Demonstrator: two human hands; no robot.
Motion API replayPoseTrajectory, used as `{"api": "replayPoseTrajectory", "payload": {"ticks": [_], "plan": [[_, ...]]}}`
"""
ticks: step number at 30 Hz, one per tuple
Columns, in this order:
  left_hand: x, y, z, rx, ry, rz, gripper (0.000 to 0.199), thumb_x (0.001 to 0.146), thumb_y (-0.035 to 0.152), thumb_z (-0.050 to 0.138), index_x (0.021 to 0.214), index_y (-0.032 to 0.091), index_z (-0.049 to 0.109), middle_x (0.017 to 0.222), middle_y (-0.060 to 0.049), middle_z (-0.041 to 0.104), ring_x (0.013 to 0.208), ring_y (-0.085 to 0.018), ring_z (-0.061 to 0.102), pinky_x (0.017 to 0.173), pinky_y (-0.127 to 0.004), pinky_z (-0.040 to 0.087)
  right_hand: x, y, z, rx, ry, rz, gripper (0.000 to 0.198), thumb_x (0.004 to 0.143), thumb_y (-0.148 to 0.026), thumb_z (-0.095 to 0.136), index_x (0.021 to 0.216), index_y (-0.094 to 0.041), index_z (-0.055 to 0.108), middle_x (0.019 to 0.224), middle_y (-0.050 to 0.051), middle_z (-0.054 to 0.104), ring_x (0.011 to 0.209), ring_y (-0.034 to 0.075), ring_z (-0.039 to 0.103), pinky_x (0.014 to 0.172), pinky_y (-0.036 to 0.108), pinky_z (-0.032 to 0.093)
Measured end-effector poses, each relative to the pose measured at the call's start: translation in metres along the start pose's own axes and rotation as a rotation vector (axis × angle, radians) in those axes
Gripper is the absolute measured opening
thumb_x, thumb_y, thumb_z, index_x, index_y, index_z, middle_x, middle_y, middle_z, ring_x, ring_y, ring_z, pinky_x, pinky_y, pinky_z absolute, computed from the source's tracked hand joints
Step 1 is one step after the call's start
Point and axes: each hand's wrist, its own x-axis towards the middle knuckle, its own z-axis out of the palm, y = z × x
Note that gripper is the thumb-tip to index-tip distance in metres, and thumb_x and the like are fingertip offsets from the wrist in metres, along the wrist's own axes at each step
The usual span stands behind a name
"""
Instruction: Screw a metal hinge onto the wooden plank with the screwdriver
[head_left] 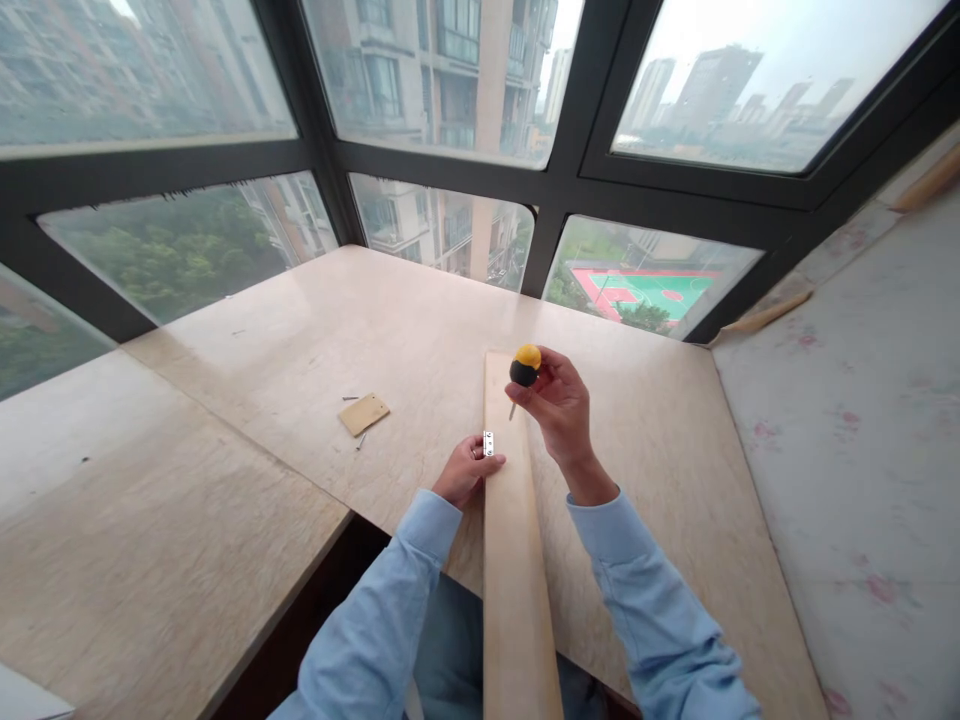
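Right hand [559, 410]: fingers curled tight round stubby screwdriver [523, 370], tip down over wooden plank [514, 540]. Left hand [463, 470]: fingertips pinch small metal hinge [488, 443] at plank's left edge, plank lying on the marble sill [300, 340].

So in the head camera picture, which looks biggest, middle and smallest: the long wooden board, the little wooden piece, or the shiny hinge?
1. Long wooden board
2. Little wooden piece
3. Shiny hinge, clearly smallest, though no farther from the camera.
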Motion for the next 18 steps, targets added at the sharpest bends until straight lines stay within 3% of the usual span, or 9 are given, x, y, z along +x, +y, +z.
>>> {"api": "replayPoseTrajectory", "payload": {"ticks": [10, 18], "plan": [[-0.003, 0.000, 0.000, 0.062, -0.004, 0.027, 0.065, 0.049, 0.028, 0.092, 0.101, 0.013, 0.057, 0.083, -0.006, 0.072, 0.071, -0.018, 0.067, 0.074, -0.033, 0.054, -0.005, -0.006, -0.011, 0.016, -0.135, 0.173, 0.050, 0.066, -0.028, 0.086, 0.111, -0.026, 0.066, 0.108, 0.003, 0.069, 0.100, 0.021, 0.067, 0.085, 0.039, 0.061], [-0.002, 0.001, 0.000, 0.082, 0.006, 0.028, 0.065, 0.048, 0.030, 0.092, 0.100, 0.014, 0.059, 0.083, -0.006, 0.071, 0.074, -0.018, 0.066, 0.075, -0.033, 0.053, -0.002, -0.017, -0.017, 0.036, -0.120, 0.170, 0.046, 0.067, -0.028, 0.086, 0.108, -0.026, 0.066, 0.100, 0.001, 0.071, 0.094, 0.022, 0.069, 0.080, 0.042, 0.063]]}}
